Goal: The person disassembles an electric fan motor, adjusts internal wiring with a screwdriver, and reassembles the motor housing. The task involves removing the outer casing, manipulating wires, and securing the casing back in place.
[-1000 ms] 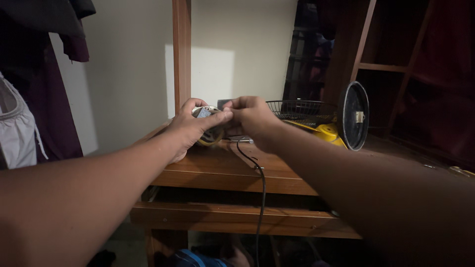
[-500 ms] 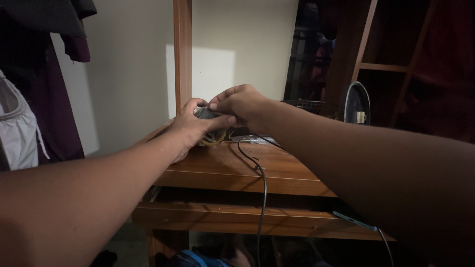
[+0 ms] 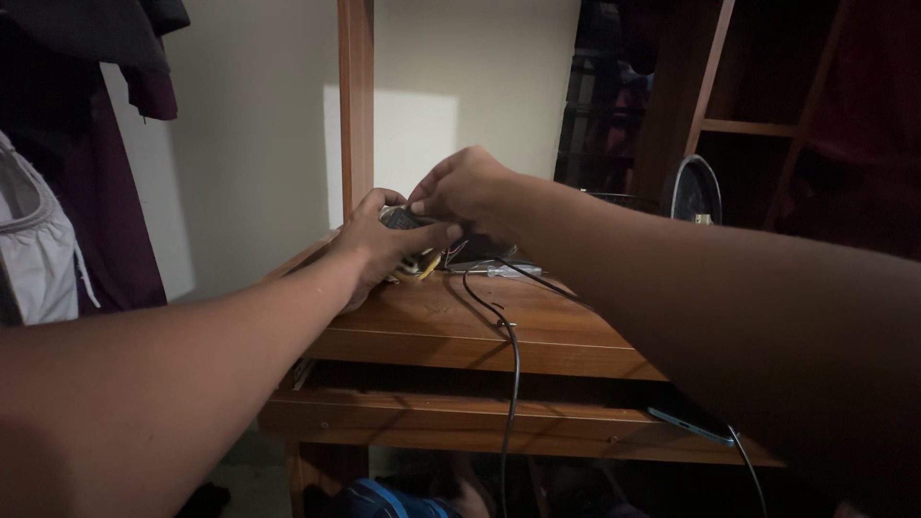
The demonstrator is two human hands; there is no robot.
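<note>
My left hand (image 3: 384,240) grips a small dark device (image 3: 403,219) at the back of a wooden desk (image 3: 432,326), thumb lying across its front. My right hand (image 3: 465,187) reaches in from above, its fingertips pinching the top of the same device. A black cable (image 3: 508,355) runs from under the hands across the desk top and drops over the front edge. Something yellow (image 3: 429,263) shows under the left hand. What the device is stays unclear in the dim light.
A wooden post (image 3: 356,96) rises behind the hands. A small round fan (image 3: 696,192) stands at the right back. Clothes (image 3: 58,192) hang at the left. A phone (image 3: 691,422) lies in the pulled-out drawer below the desk top. A blue object (image 3: 384,499) lies on the floor.
My right hand has lifted and shifted left over the device, and its forearm now covers the yellow item and wire basket that showed at the right.
</note>
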